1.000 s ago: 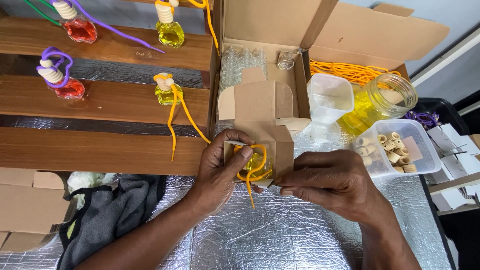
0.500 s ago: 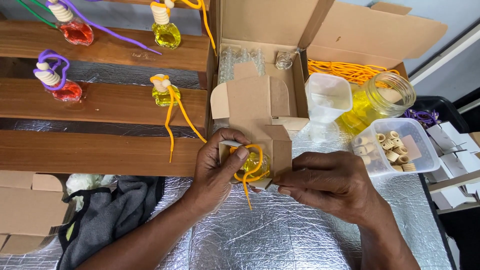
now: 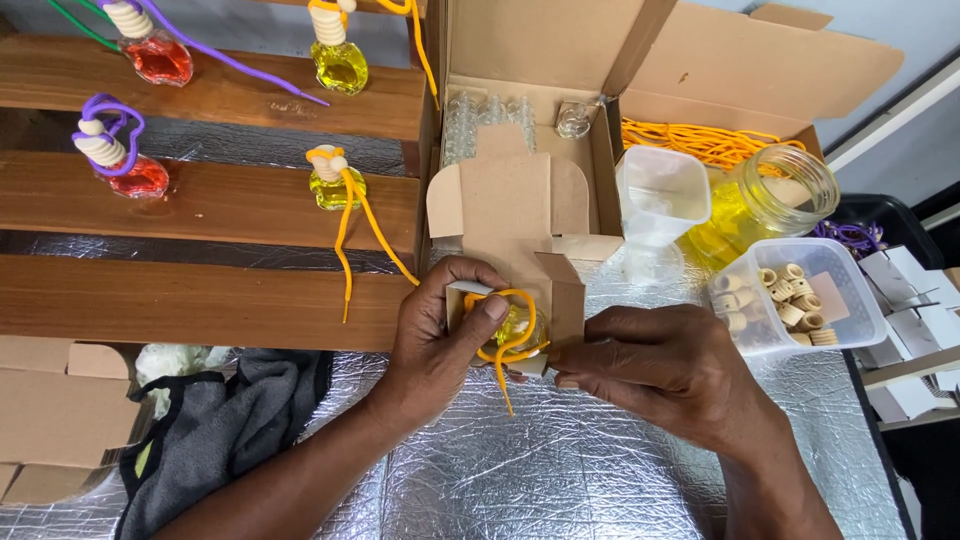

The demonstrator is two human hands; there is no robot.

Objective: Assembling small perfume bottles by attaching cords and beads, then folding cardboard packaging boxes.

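A small open cardboard box (image 3: 515, 215) lies on the foil-covered table, flaps spread. Inside it sits a small yellow-filled bottle (image 3: 513, 325) with an orange cord (image 3: 507, 352) looped over it. My left hand (image 3: 440, 335) grips the box's left side, thumb pressing the cord onto the bottle. My right hand (image 3: 665, 365) holds the box's right side, fingertips at its lower edge. The cord's loose end hangs out toward me.
Wooden shelves (image 3: 200, 200) at left carry yellow bottles (image 3: 335, 180) and red bottles (image 3: 135, 170) with cords. Behind: a large carton of empty glass bottles (image 3: 500, 115), a jar of yellow liquid (image 3: 760, 205), a tub of wooden caps (image 3: 790, 295), orange cords (image 3: 700, 140). A grey cloth (image 3: 220, 430) lies lower left.
My left thumb has pushed the orange cord further down onto the bottle in the box. Both hands stay on the box, which has hardly moved.
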